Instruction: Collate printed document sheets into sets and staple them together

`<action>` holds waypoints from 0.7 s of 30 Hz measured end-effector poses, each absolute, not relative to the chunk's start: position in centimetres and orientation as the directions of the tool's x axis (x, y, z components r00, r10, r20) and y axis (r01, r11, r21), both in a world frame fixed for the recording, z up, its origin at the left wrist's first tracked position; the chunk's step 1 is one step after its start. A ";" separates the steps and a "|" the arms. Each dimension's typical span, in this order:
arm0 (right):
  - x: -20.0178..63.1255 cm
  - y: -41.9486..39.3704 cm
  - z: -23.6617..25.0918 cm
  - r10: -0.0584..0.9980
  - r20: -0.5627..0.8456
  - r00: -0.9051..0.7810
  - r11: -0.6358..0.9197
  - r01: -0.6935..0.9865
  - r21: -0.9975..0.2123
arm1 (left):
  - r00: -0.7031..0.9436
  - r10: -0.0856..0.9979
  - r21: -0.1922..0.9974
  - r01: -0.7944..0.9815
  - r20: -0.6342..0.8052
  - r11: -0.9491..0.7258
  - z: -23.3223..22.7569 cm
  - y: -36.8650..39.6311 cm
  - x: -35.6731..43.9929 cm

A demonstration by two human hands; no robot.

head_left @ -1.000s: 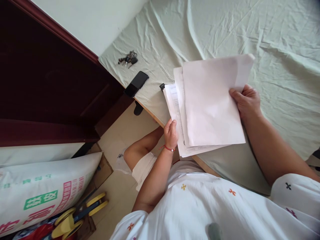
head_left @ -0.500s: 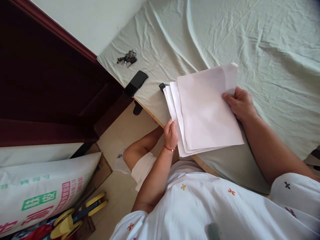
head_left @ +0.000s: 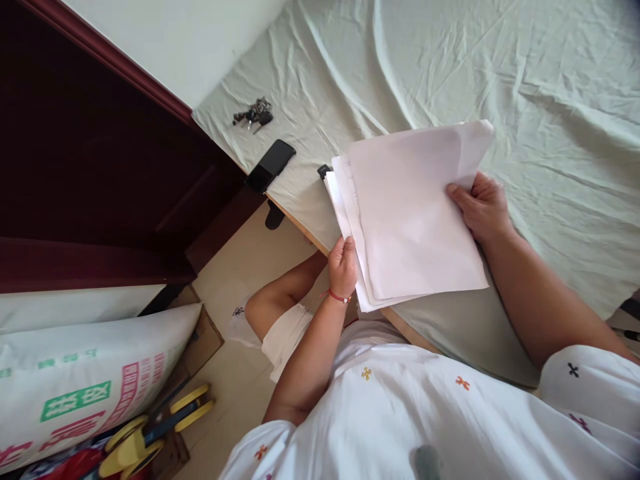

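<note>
A loose stack of white paper sheets [head_left: 415, 220] is held up in front of me, over the near edge of the cloth-covered surface. My left hand [head_left: 343, 265], with a red string bracelet on the wrist, grips the stack's left edge. My right hand [head_left: 484, 207] pinches the right edge, its thumb on top of the upper sheet and its other fingers mostly hidden underneath. The sheets are fanned unevenly at the left, and faint print shows on one lower sheet. The top sheet looks blank, with its far right corner bent.
A pale green wrinkled cloth [head_left: 540, 87] covers the surface. On it lie a bunch of keys [head_left: 254, 115], a black phone [head_left: 271, 165] and a small black object [head_left: 324, 171] partly behind the papers. At the left are a dark red door [head_left: 90, 147], a white printed sack [head_left: 100, 373] and a yellow-wheeled toy [head_left: 150, 433].
The upper sheets have shifted slightly at the far side, spreading apart more at the left, so some print now shows. Both hands keep nearly the same places.
</note>
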State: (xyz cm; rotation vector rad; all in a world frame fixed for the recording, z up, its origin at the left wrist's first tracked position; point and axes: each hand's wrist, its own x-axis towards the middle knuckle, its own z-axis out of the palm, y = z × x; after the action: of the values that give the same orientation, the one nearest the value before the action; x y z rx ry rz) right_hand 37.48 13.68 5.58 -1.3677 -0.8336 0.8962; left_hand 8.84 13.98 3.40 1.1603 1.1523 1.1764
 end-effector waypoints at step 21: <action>38.0 14.5 3.7 0.882 0.082 0.465 0.100 -0.014 -0.995 | -0.113 0.976 0.973 -0.162 -0.184 0.164 2.7 14.2 8.6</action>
State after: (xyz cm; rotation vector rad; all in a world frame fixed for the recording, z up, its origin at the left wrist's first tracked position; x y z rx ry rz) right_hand 38.04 14.52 3.70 -1.3050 -0.8668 0.8026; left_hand 8.59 14.21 2.65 0.9054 1.2646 1.2373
